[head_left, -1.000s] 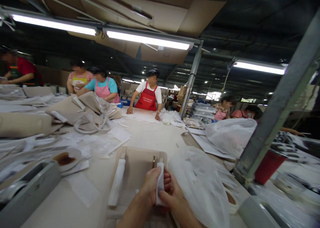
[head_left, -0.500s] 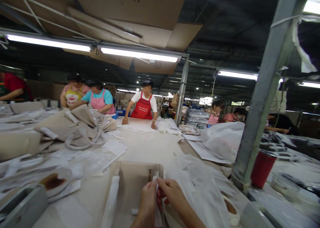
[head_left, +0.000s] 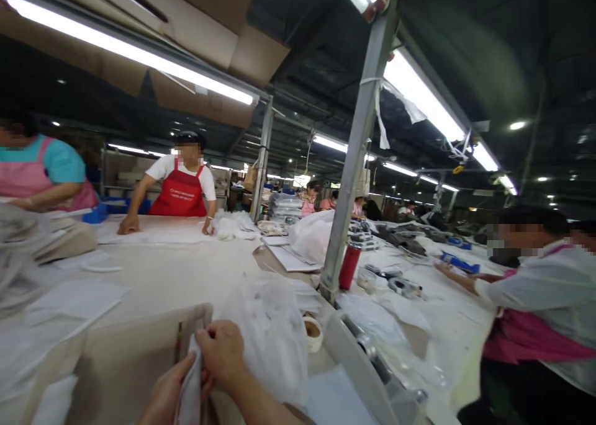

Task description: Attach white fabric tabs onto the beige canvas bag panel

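A beige piece with raised edges [head_left: 125,344] lies at the bottom left of the view. My left hand [head_left: 170,388] pinches a narrow white strip [head_left: 190,375] along the right edge of this piece. On the strip's other side, my right hand [head_left: 226,353] has its fingers closed on the upper end of the same strip. A dark slot shows in the beige piece just left of my fingers. Another white strip [head_left: 56,400] sits along the left side of the piece.
Right of my hands are a clear plastic bag [head_left: 267,332], a tape roll [head_left: 311,334], a metal post [head_left: 349,164] and a red cup [head_left: 349,267]. White sheets [head_left: 79,298] lie left. A person in a red apron [head_left: 179,186] works across the table; another person [head_left: 540,295] stands right.
The view has turned to the right, so the table and people appear farther left, and a person at the right has come into view. Both hands still hold the white strip.
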